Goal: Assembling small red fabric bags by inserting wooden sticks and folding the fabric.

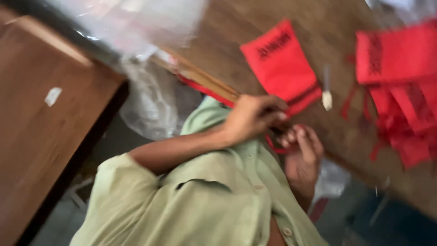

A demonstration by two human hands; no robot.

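Red pouch (281, 68) drawstring between both hands.

The whole view is motion-blurred. The pile of red pouches (403, 91) runs off the right edge; dark print on them is unreadable. Clear plastic (136, 27) is cut off at top.

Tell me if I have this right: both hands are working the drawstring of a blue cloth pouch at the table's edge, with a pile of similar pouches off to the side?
Nearly. The pouch is red, not blue, as the head view shows. Both hands, left and right, are at its drawstring, with the pile of similar pouches off to the side.
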